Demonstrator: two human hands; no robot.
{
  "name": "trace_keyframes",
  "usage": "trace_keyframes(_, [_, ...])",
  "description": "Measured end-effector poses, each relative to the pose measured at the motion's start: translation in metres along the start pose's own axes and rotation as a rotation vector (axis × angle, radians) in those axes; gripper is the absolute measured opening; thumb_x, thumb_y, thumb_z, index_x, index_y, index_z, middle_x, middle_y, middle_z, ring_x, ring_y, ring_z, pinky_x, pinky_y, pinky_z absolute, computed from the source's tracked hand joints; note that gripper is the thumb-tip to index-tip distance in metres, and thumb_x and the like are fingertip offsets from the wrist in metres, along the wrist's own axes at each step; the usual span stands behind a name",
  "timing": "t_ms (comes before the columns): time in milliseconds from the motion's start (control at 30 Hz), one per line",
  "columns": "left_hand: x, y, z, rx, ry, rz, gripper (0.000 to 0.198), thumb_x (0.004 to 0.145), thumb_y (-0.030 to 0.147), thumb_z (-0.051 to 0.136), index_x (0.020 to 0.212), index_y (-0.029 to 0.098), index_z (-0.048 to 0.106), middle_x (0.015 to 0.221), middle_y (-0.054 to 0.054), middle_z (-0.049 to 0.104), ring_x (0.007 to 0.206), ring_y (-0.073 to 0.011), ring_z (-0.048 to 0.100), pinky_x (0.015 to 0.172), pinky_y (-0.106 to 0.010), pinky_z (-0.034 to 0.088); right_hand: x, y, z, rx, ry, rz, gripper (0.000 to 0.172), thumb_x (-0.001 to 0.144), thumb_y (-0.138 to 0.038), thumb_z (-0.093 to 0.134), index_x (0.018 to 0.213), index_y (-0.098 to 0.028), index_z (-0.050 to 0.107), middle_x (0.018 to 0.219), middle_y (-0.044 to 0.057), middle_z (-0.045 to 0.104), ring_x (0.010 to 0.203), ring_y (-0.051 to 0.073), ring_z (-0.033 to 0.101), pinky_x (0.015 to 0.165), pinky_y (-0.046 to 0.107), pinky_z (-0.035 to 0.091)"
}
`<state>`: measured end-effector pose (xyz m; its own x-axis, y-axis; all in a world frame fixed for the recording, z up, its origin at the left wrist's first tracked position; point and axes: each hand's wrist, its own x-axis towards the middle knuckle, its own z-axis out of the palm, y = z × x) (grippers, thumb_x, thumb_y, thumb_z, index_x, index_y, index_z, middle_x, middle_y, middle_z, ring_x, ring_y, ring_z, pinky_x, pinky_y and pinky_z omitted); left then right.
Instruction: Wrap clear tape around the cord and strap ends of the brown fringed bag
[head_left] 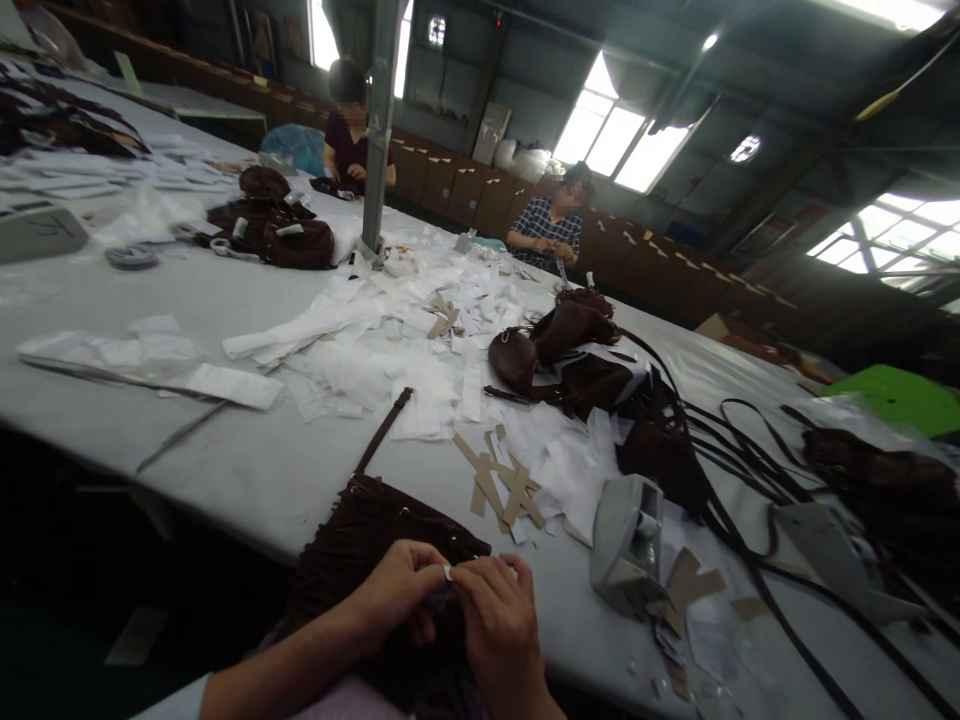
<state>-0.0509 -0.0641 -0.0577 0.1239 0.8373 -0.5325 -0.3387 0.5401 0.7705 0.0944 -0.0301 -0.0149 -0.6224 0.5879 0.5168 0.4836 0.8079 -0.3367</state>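
In the head view, the dark brown fringed bag (pixel 345 530) lies at lower centre, over the near edge of the desk (pixel 262 450). The left hand (pixel 401 590) has its grip pinched on a small white piece (pixel 448 573); the right hand (pixel 499 610) is curled in against it, but whether its grip holds the piece too, I cannot tell. So tiny a piece could slip and vanish among the white scraps (pixel 360 360) mid-frame; the bag, overhanging the edge, might slide if tugged. Counted: two hands, one fringed bag, one pinched piece, at least two grey dispensers (pixel 626 545) lower right, two people (pixel 546 228) above; scraps overlap beyond counting.
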Motion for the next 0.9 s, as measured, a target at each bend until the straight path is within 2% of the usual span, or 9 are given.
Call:
trace_keyframes(133, [-0.003,0.005,-0.002,-0.261,-0.084,-0.133,0.031,0.062,0.037,0.065,0.08,0.013,0.06,0.057,-0.001,0.06,0.039,-0.0124,0.057,0.033,-0.016,0.039,-0.004,0.0,0.001,-0.027,0.085,-0.011,0.023,0.09,-0.008,0.046,0.091,-0.022,0.064,0.083,-0.001,0.071,0.084,0.016,0.065,0.097,0.038,0.026])
trace_keyframes(233, [-0.004,0.011,-0.002,-0.369,-0.095,-0.192,0.03,0.06,0.031,0.063,0.083,0.013,0.061,0.062,-0.002,0.063,0.042,-0.0118,0.059,0.035,-0.016,0.041,-0.01,0.005,0.002,-0.035,0.057,-0.035,0.023,0.088,-0.009,0.051,0.102,-0.022,0.064,0.095,0.002,0.072,0.095,0.018,0.065,0.103,0.04,0.024])
trace_keyframes(400, [-0.003,0.008,0.004,-0.322,-0.107,-0.158,0.024,0.064,0.03,0.064,0.081,0.014,0.058,0.061,0.0,0.062,0.039,-0.011,0.057,0.032,-0.015,0.038,-0.022,0.006,0.004,-0.081,0.056,-0.076,0.032,0.084,-0.005,0.054,0.11,-0.021,0.061,0.102,0.003,0.072,0.103,0.02,0.063,0.109,0.043,0.019])
trace_keyframes(500, [-0.001,0.001,0.001,-0.235,-0.078,-0.112,0.023,0.067,0.032,0.063,0.082,0.015,0.056,0.06,0.0,0.061,0.035,-0.0094,0.053,0.03,-0.014,0.033,-0.031,0.009,0.005,-0.049,0.035,-0.023,0.035,0.084,-0.007,0.054,0.113,-0.024,0.061,0.107,0.001,0.071,0.109,0.02,0.061,0.111,0.043,0.017])
trace_keyframes(600, [0.003,-0.003,-0.009,-0.175,-0.087,-0.05,0.023,0.069,0.033,0.064,0.081,0.015,0.056,0.06,0.002,0.059,0.032,-0.0069,0.049,0.029,-0.013,0.029,-0.044,0.039,-0.005,-0.008,0.118,0.265,0.034,0.088,-0.021,0.053,0.121,-0.022,0.058,0.117,0.006,0.067,0.115,0.023,0.057,0.107,0.044,0.029])
trace_keyframes(667, [0.005,-0.003,-0.016,-0.155,-0.112,-0.023,0.023,0.07,0.034,0.065,0.08,0.014,0.056,0.06,0.002,0.059,0.031,-0.0057,0.046,0.029,-0.013,0.028,-0.056,0.077,-0.024,0.009,0.314,0.619,0.041,0.089,-0.037,0.049,0.124,-0.017,0.057,0.125,0.012,0.062,0.118,0.026,0.054,0.101,0.042,0.039])
trace_keyframes(767, [0.006,-0.004,-0.021,-0.15,-0.13,-0.023,0.025,0.07,0.036,0.065,0.079,0.014,0.058,0.06,0.002,0.058,0.03,-0.0052,0.043,0.028,-0.014,0.026,-0.079,0.142,-0.064,0.04,0.602,1.177,0.064,0.082,-0.057,0.043,0.124,-0.012,0.058,0.126,0.015,0.061,0.117,0.027,0.055,0.096,0.038,0.043])
trace_keyframes(833, [0.005,-0.007,-0.021,-0.165,-0.126,-0.027,0.025,0.07,0.037,0.064,0.076,0.014,0.057,0.058,0.002,0.058,0.029,-0.0046,0.041,0.028,-0.014,0.024,-0.092,0.177,-0.088,0.034,0.621,1.294,0.072,0.076,-0.063,0.043,0.116,-0.007,0.063,0.118,0.018,0.064,0.112,0.031,0.057,0.09,0.038,0.046])
trace_keyframes(900, [0.005,-0.011,-0.019,-0.181,-0.113,-0.028,0.026,0.07,0.039,0.064,0.072,0.014,0.055,0.056,0.002,0.057,0.028,-0.0038,0.038,0.027,-0.014,0.021,-0.1,0.2,-0.102,0.056,0.576,1.344,0.066,0.07,-0.066,0.048,0.094,-0.009,0.072,0.096,0.016,0.072,0.098,0.031,0.064,0.08,0.036,0.05])
